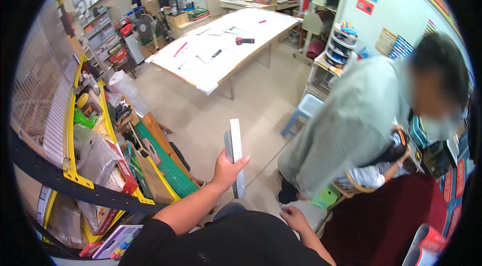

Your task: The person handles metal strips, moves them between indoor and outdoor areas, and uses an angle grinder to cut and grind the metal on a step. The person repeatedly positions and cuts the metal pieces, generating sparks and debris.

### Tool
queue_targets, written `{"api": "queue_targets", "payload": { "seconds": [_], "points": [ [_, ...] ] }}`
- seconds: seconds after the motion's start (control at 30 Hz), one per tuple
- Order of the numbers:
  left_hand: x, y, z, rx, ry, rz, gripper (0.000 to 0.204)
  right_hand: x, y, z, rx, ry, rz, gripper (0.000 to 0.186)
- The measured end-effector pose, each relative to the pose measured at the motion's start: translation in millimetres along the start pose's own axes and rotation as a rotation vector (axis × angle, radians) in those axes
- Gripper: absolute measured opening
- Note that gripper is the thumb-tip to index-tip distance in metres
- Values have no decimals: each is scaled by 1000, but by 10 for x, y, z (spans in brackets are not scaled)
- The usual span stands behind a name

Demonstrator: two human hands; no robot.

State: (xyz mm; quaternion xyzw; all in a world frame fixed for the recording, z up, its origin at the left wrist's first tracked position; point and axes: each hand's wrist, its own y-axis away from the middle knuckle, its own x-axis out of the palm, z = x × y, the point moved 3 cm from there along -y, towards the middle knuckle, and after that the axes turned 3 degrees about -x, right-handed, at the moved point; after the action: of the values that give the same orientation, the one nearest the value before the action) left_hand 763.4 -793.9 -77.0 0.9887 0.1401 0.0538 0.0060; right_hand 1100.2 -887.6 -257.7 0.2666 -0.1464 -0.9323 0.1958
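Observation:
My left hand is closed around the middle of a silver metal bar, long and straight-edged, held upright in front of my body. Low on the right side of my body is my right hand, its fingers curled in; whatever they may hold is too small to make out. Ahead stands a large white-topped table. On it lie a black-and-red power tool, a red-handled tool, a dark-handled knife-like tool and some flat grey pieces.
At right a person in a grey-green shirt bends over a basket. Near them are a blue stool and a dark red cloth. On my left, yellow-edged shelving holds packages and a green cutting mat.

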Motion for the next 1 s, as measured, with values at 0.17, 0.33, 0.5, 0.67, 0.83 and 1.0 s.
{"api": "queue_targets", "payload": {
  "seconds": [0.17,0.33,0.5,0.67,0.83,1.0],
  "points": [
    [-171,-772,-87,-18,-34,-103,42,29,-1418,1438,-259,-352,213,44],
    [-578,-1772,-24,-42,-45,-176,38,-108,-2264,1475,-60,-800,107,35],
    [-1239,-2916,-114,-104,-49,-249,36,-105,-3381,1805,122,-199,-130,42],
    [-1890,-3953,-230,-76,64,-283,36,307,-4247,3212,-190,-276,51,56],
    [-2164,-4840,-369,-49,-3,-343,41,855,-5100,4566,-413,-257,183,67],
    [-2837,-5740,-438,-95,-47,-462,43,1375,-6261,5476,-593,-203,237,59]
  ]
}}
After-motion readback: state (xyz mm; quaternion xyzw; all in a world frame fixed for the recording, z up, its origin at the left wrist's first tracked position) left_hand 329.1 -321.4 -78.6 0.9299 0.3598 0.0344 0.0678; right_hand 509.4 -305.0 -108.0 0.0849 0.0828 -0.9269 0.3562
